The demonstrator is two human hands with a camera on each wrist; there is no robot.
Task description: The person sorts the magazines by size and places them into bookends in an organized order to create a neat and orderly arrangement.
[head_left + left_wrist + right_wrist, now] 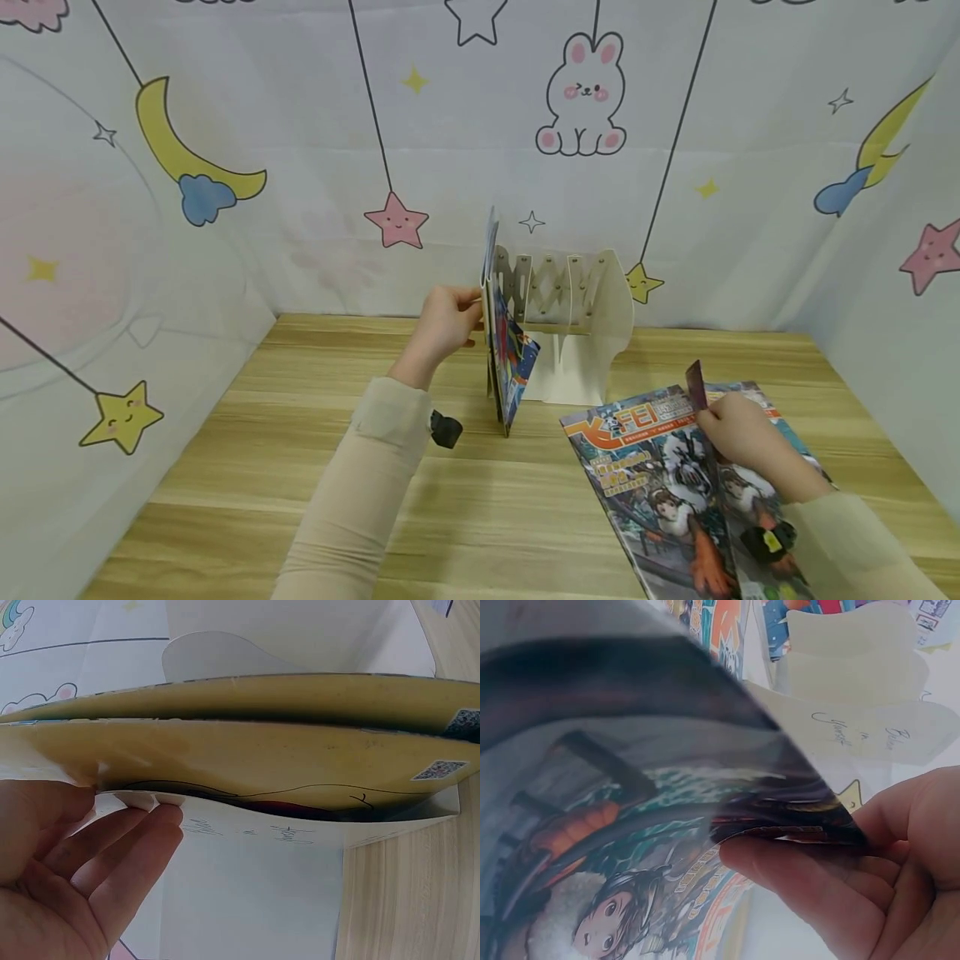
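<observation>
At the left end of a cream metal bookrack, my left hand pinches the edge of the end panel. Its thumb lies on the side of a magazine with a yellow back, and its fingertips are on the panel's outer face. Two such magazines stand upright against that panel; the front one shows a blue, colourful cover. Over at the right, my right hand pinches a dark corner of a comic magazine between thumb and fingers, bending it up. A similar FEI cover lies flat beside it.
The bookrack's lattice back and right end panel stand near the rear of the wooden table. Behind it hangs a white cloth printed with stars, a moon and a rabbit. Similar cloth closes off both sides.
</observation>
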